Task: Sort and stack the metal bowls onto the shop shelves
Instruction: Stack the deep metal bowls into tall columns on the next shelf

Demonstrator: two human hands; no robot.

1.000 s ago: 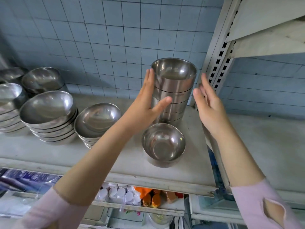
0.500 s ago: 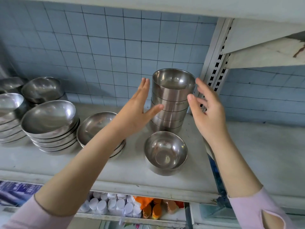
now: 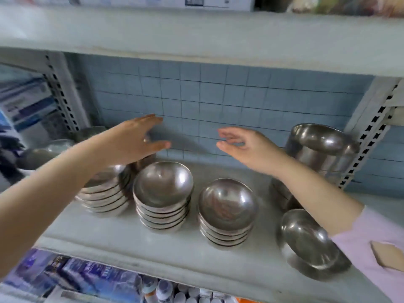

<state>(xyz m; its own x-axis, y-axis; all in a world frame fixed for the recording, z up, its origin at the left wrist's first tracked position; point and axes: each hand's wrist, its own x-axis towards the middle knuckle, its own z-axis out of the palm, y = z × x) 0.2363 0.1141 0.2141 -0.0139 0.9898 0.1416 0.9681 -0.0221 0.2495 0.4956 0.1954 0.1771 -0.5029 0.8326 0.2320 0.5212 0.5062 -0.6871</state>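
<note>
You are looking at polished metal bowls point(image 3: 162, 185) shining glossy with smeared reflections, sitting on a matt, pale, scuffed shelf point(image 3: 179, 256). Smooth blue glazed tiles point(image 3: 209, 99) are backing them. Your sleeve point(image 3: 369, 243) is showing soft pink cloth.

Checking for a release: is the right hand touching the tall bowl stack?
Apart. Head view shows the right hand open in mid-air, left of the tall bowl stack.

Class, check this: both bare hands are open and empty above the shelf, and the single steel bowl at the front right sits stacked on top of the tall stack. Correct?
Not quite. In the head view, the single round steel bowl rests alone on the grey shelf, in front of the tall stack of deep steel bowls. The left hand and right hand are indeed open and empty.
</note>
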